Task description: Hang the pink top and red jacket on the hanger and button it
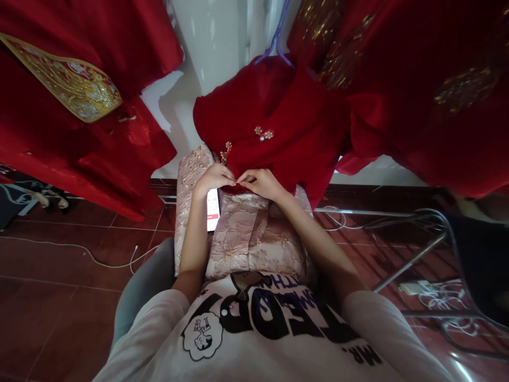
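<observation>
My left hand (217,177) and my right hand (262,183) meet fingertip to fingertip at the lower edge of a red garment (294,127). Both are closed in a pinch; what sits between the fingers is too small to make out. The red garment hangs from a purple hanger (276,45) and carries beaded flower ornaments (263,133) on its front. A second beaded ornament (226,152) lies just above my left hand. Under my hands, pink brocade fabric (254,233) covers my lap. A lit phone (213,209) rests on it beside my left wrist, partly hidden by the arm.
Red clothes with a gold embroidered panel (75,87) hang at left, and a red gown with gold decoration (429,95) at right. A dark chair (481,260) with a metal frame stands at right near tangled white cables (445,297). Another cable (91,257) crosses the tiled floor.
</observation>
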A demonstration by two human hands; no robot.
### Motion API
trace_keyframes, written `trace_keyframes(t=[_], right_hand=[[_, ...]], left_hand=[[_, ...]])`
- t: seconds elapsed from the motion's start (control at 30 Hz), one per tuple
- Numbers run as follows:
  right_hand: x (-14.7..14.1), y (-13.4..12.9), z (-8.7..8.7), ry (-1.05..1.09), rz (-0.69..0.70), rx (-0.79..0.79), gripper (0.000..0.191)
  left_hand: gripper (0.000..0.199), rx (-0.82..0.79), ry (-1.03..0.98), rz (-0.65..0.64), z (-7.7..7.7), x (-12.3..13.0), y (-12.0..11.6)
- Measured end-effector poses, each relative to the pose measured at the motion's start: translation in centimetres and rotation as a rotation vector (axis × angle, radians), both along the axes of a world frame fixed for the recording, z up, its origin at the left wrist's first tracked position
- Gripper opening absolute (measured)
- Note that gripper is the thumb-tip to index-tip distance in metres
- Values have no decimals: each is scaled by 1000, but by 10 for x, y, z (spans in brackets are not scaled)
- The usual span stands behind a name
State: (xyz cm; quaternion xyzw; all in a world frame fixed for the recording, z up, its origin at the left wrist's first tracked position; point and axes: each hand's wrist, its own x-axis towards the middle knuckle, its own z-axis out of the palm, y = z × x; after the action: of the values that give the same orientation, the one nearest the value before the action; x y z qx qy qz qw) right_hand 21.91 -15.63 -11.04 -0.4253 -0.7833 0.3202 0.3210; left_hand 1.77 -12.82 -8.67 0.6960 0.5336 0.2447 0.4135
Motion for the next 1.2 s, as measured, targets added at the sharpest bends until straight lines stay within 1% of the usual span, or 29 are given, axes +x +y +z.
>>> trace_keyframes(t=[0.13, 0.3, 0.37, 0.5, 0.7, 0.8, 0.87, 1.0, 1.1, 1.2], right_hand=[[-3, 2, -5, -50, -31, 73, 20], [-9, 0, -8, -126, -126, 140, 18], [-11, -2, -8, -130, -159, 121, 16], [-12, -5, -8, -92, -189, 69, 22], [-15, -4, -12, -114, -237, 86, 16], [-15, -3, -14, -126, -244, 91, 13], [-13, -2, -14, -137, -238, 95, 14], [-10, -2, -13, -166, -225, 88, 25], [-9, -1, -13, -172, -215, 69, 31], [-6, 4, -17, -105, -168, 37, 29]], left_hand=[[4, 61, -17, -6, -1, 0, -1], [12, 119, -13, 36, -5, 2, -2], [14, 113, -11, 34, -7, 3, -1], [14, 82, -18, -5, -10, 2, 1], [13, 27, -89, -19, -12, -3, 2], [15, 12, -118, -5, -11, -1, 2], [15, -28, -121, -13, -9, 1, 1], [13, -93, -98, -54, -6, 4, -2], [11, -85, -39, -94, -8, 4, 0], [15, -26, 23, -108, -12, 4, 7]])
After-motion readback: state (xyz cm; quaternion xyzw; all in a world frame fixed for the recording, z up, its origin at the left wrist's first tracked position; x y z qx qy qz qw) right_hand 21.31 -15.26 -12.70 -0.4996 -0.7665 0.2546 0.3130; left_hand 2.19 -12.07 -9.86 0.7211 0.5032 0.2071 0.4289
